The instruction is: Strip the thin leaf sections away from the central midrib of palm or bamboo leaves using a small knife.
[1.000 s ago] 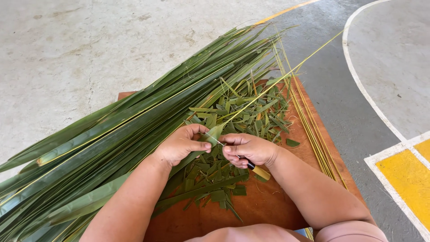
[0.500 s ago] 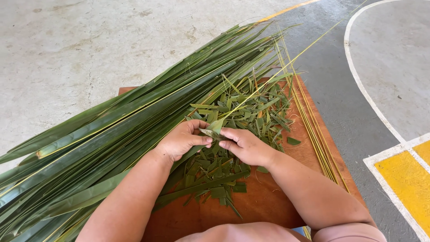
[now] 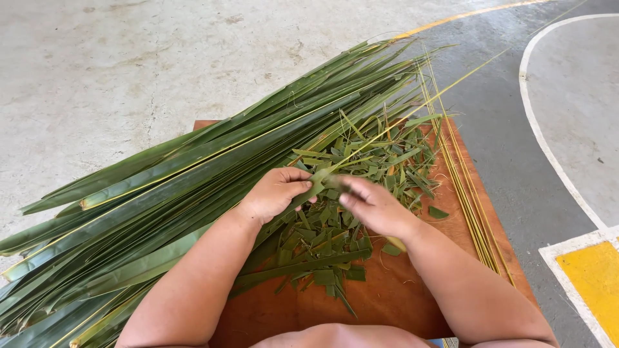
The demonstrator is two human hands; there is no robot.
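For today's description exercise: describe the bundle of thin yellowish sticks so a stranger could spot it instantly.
Find the reddish-brown wooden board. Along its right edge, beyond the pile of cut leaf scraps, lie the stripped midribs. Unlike the broad green leaves on the left, they are bare, straw-coloured and needle-thin.

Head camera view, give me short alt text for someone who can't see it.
Two bare hands meet over a wooden board: the left hand pinches a green leaf strip, the right hand beside it. A pile of leaf scraps lies under the hands, long palm leaves fan across the left, and thin yellow ribs lie along the right.
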